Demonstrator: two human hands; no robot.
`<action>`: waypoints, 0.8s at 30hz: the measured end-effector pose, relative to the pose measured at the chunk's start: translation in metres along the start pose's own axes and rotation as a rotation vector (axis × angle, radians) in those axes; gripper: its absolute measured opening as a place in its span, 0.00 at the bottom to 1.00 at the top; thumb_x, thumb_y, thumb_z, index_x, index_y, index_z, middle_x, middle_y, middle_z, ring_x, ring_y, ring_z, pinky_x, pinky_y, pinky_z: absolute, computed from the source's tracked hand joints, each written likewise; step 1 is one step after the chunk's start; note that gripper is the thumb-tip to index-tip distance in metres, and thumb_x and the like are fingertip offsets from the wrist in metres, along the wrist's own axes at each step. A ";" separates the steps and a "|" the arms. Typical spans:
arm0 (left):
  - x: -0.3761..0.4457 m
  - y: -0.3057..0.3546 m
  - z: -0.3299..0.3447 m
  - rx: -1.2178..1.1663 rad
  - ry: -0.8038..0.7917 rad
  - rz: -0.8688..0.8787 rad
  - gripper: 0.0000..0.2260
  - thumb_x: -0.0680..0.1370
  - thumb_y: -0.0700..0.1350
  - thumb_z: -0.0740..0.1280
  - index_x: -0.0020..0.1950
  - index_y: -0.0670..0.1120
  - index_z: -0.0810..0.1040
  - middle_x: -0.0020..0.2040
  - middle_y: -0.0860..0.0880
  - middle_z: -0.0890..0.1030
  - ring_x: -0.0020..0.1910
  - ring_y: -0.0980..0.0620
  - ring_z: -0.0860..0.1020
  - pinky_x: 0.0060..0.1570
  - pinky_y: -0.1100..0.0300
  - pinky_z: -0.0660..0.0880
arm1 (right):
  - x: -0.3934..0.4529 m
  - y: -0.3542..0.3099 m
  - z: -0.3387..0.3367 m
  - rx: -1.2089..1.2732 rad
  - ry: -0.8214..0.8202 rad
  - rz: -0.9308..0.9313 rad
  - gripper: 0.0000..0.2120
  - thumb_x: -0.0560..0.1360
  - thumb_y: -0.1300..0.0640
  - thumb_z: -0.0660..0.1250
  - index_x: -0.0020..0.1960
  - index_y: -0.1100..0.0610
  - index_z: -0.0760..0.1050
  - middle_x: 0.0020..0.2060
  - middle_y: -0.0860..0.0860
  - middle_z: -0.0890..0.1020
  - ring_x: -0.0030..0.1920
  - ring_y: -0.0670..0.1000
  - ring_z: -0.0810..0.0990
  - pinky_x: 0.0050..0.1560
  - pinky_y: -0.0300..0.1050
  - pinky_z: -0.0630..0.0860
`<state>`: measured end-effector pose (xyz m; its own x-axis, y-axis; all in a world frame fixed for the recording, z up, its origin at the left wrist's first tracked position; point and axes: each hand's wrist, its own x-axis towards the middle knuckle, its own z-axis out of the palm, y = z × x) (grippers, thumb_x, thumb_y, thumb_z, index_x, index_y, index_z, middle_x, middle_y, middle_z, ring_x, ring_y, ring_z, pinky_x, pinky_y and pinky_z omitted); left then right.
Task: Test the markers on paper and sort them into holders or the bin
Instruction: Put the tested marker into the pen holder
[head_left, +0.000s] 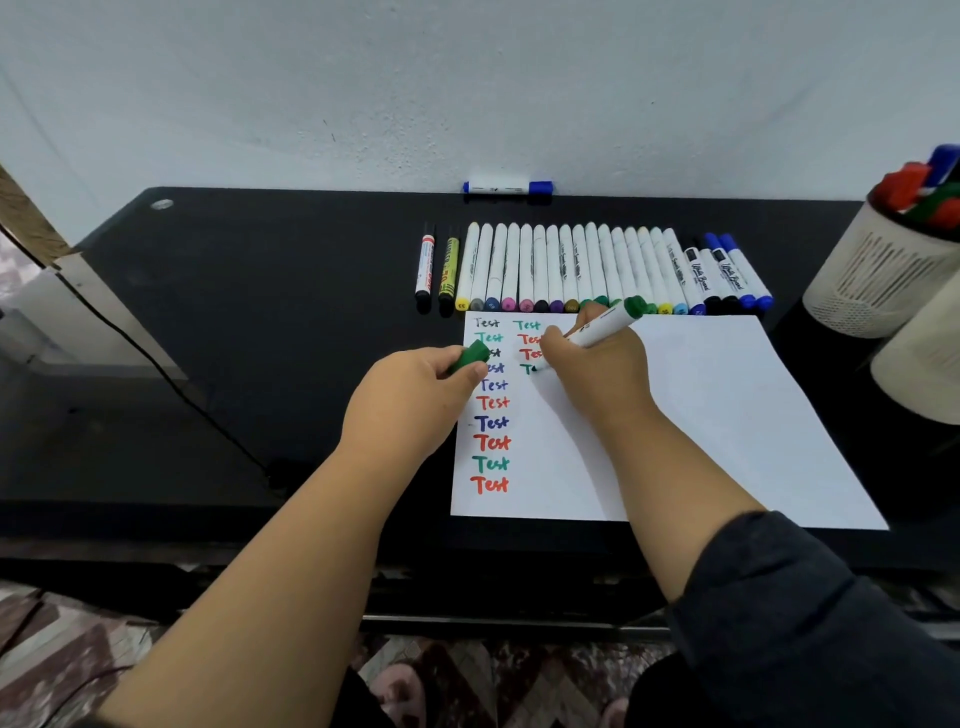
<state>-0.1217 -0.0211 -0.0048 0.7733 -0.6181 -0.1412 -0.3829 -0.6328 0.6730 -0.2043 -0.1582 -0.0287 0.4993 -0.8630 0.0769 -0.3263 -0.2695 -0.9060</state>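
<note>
A white sheet of paper (701, 415) lies on the black table (260, 312), with several coloured "Test" words down its left side. My right hand (592, 369) grips a green marker (602, 327) with its tip on the paper, at a half-written green word in the second column. My left hand (415, 395) holds the marker's green cap (470, 357) at the sheet's left edge. A row of several capped markers (587, 270) lies just behind the paper.
A blue-capped marker (506, 187) lies alone against the wall. At the right stand a white slotted holder (878, 270) with red, green and blue markers in it and a second white container (924, 358) in front of it. A black cable (156, 364) crosses the table's left part.
</note>
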 end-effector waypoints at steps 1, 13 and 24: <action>0.000 0.000 0.000 -0.002 -0.003 0.003 0.18 0.78 0.56 0.62 0.69 0.56 0.71 0.51 0.59 0.78 0.37 0.59 0.75 0.35 0.63 0.72 | 0.000 0.000 0.000 -0.008 0.000 -0.002 0.16 0.73 0.60 0.64 0.33 0.55 0.59 0.29 0.49 0.64 0.30 0.47 0.63 0.32 0.41 0.60; 0.002 -0.001 0.002 -0.004 -0.012 0.000 0.19 0.78 0.56 0.62 0.69 0.57 0.71 0.41 0.63 0.72 0.37 0.60 0.75 0.34 0.64 0.71 | -0.002 -0.002 -0.001 0.009 0.051 0.009 0.16 0.72 0.62 0.63 0.33 0.54 0.57 0.28 0.48 0.62 0.28 0.47 0.60 0.28 0.37 0.58; 0.002 -0.001 0.002 -0.024 -0.025 -0.018 0.19 0.78 0.56 0.62 0.69 0.57 0.70 0.41 0.63 0.74 0.36 0.60 0.75 0.32 0.64 0.71 | -0.004 -0.003 -0.002 0.023 0.066 0.016 0.16 0.72 0.63 0.62 0.33 0.54 0.56 0.28 0.48 0.61 0.29 0.47 0.60 0.31 0.40 0.58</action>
<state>-0.1208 -0.0226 -0.0077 0.7668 -0.6186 -0.1715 -0.3567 -0.6326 0.6874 -0.2065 -0.1547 -0.0254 0.4396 -0.8938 0.0886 -0.3151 -0.2458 -0.9167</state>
